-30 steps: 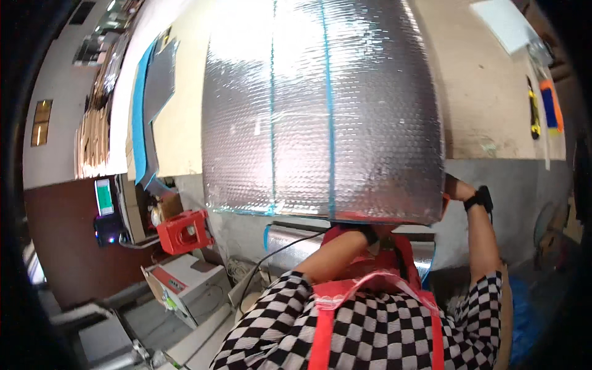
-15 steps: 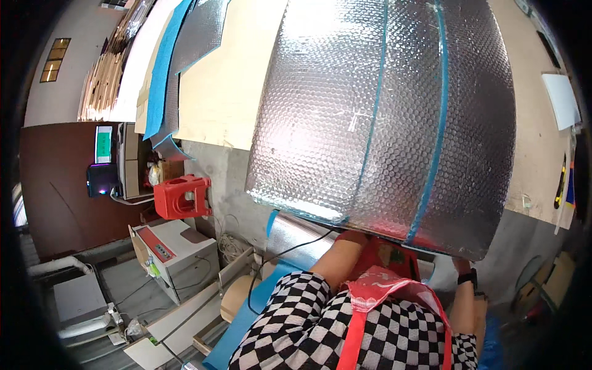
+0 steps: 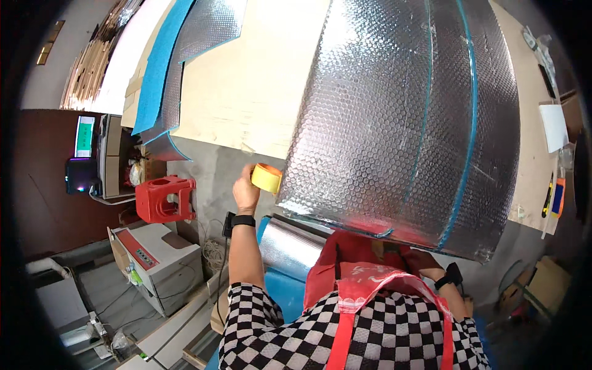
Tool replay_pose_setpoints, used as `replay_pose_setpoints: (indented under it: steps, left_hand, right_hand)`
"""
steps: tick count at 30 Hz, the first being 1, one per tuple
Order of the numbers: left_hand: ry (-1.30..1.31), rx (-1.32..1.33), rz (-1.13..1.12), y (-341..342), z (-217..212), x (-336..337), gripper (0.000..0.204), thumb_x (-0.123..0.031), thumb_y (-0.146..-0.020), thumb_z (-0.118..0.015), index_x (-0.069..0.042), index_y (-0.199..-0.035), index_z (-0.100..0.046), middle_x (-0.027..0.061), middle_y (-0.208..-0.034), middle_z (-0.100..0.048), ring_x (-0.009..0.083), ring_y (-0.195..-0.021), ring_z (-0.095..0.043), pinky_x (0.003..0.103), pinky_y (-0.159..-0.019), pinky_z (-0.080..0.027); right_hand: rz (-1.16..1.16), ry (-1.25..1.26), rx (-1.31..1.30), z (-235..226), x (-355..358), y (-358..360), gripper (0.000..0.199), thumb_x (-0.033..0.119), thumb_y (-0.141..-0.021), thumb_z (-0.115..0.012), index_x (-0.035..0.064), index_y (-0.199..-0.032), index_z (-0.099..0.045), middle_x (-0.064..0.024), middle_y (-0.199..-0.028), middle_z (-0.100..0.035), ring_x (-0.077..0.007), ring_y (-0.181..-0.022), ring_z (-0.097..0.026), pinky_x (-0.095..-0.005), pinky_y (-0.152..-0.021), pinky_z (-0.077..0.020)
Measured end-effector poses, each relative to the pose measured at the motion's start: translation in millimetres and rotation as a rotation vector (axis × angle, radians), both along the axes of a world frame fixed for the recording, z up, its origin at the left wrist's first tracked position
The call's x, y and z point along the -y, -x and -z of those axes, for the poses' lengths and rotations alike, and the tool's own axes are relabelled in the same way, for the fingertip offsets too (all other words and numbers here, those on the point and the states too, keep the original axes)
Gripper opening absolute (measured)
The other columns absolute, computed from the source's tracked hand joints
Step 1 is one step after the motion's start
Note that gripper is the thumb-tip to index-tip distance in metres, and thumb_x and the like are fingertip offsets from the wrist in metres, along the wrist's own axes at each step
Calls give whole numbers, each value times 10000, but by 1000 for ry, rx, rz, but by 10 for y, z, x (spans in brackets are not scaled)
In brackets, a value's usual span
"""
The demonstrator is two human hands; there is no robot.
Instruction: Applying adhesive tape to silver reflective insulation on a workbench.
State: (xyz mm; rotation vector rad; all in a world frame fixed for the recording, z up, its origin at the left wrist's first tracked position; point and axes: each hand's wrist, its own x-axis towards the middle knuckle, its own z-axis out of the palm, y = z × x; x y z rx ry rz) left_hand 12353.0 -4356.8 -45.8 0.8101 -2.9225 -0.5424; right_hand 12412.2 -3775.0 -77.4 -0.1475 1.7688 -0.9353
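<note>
My left hand (image 3: 246, 192) is closed on a roll of yellow tape (image 3: 266, 178), raised beside the near left corner of a large silver bubble-foil sheet (image 3: 370, 117). Two blue stripes run along this sheet, and its near edge overhangs the table. Near that edge on the right is my right hand (image 3: 430, 269), its fingers mostly hidden, so its grip does not show. A red apron (image 3: 354, 253) fills the space between my arms, under the overhang.
Foil pieces with blue edging (image 3: 209, 28) lie on the table (image 3: 246, 105) at the far left. A cutter (image 3: 547, 196) is at the right edge. To the left stand a red stool (image 3: 163, 198) and a white machine (image 3: 157, 262). A silver-and-blue roll (image 3: 290, 243) sits below the table.
My left hand has come out from under the near edge and swung left, now with the tape roll in it. The sheet appears farther right in view. My right hand stays near the edge.
</note>
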Motion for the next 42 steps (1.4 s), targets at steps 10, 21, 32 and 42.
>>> replay_pose_setpoints:
  steps: [10,21,32,42]
  left_hand:
    - [268,-284,-290,-317,-771,794,267,-85,-809,-682,-88,-1076,-668,121,-966,-725,316,-871,-707,385,-736,-543]
    - [547,-485,770,-190,-1878,-1848,370,-166,-830,-607,-104,-1193,-641,57,-1139,-627,218,-956,-589,363,-757,-454]
    - [708,-131,758,-320,-1260,-2596,344,-257,-831,-598,-176,-1160,-658,7,-1194,-571,181,-1182,-487,368,-973,-376]
    - [-291,-334,577,-1090,-1509,-3897,305,-7,-849,-617,-29,-1151,-655,118,-1094,-692,304,-968,-674,358,-857,-534]
  right_hand:
    - [-198,-9,-81,-611,452,118,332,159,-941,-536,88,-1257,-608,-161,-1212,-652,-332,-1101,-625,-387,-949,-487]
    - [-25,470,-306,-2130,1331,1240,254,152,-991,-519,8,-1164,-638,-125,-1083,-683,-208,-1007,-657,-316,-902,-500]
    - [-505,591,-392,-1603,2859,1708,580,437,-919,-634,46,-1332,-520,-165,-985,-685,-212,-812,-671,-362,-757,-549]
    - [-390,782,262,-1877,1519,1634,411,249,-956,-618,10,-1262,-483,-100,-884,-626,-172,-650,-654,-300,-551,-567]
